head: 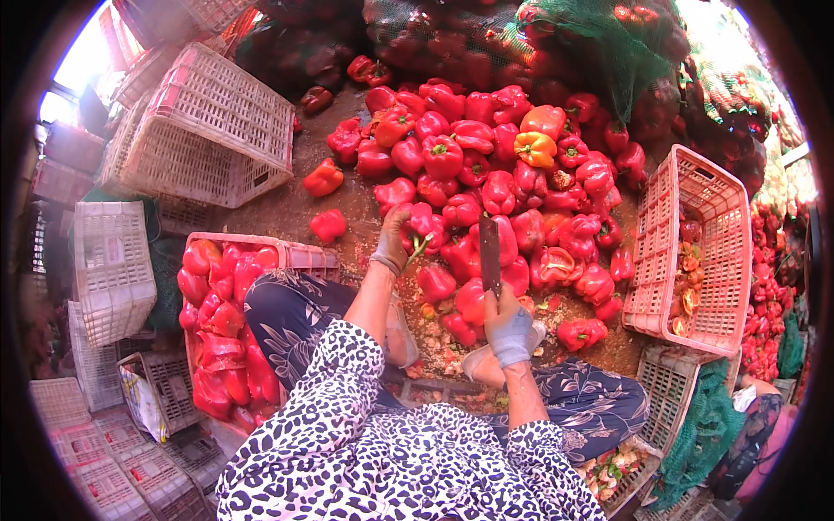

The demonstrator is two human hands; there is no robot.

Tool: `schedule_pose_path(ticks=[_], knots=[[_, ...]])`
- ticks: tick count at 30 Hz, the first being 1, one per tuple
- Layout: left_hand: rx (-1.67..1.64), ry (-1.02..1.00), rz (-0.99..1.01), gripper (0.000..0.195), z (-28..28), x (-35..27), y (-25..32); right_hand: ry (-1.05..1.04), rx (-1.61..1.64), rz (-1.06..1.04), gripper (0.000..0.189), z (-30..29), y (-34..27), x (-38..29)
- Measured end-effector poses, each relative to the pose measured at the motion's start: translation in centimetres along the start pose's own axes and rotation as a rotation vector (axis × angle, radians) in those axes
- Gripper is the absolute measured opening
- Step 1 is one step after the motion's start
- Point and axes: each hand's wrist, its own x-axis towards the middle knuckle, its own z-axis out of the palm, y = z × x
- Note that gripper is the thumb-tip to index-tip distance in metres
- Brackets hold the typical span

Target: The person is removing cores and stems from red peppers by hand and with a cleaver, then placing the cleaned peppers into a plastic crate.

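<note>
My gloved left hand (393, 242) grips a red bell pepper (419, 221) whose green stem (420, 247) points back toward me. In my right hand (508, 325), also gloved, is a knife with a wide dark blade (489, 251), held upright and pointing away from me. The blade stands apart from the held pepper, in front of the heap. A large heap of red bell peppers (443, 156) spreads beyond both hands, with one yellow-orange pepper (535, 149) among them. Seeds and pepper scraps (443, 352) litter the floor between my feet.
To my left, a plastic crate (296, 254) holds red peppers with hollowed pieces among them. A pink crate (651, 260) at right contains scraps. Tilted crates (215, 124) stand at upper left. Full green mesh sacks (449, 39) line the back. Another person's leg (749, 436) shows at lower right.
</note>
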Motion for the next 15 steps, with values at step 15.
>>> schedule_pose_path(ticks=[15], knots=[[0.027, -0.031, 0.213, 0.052, 7.2, -8.4, -2.4, 0.239, -0.075, -0.793, 0.032, -5.8, -8.1, -2.8]])
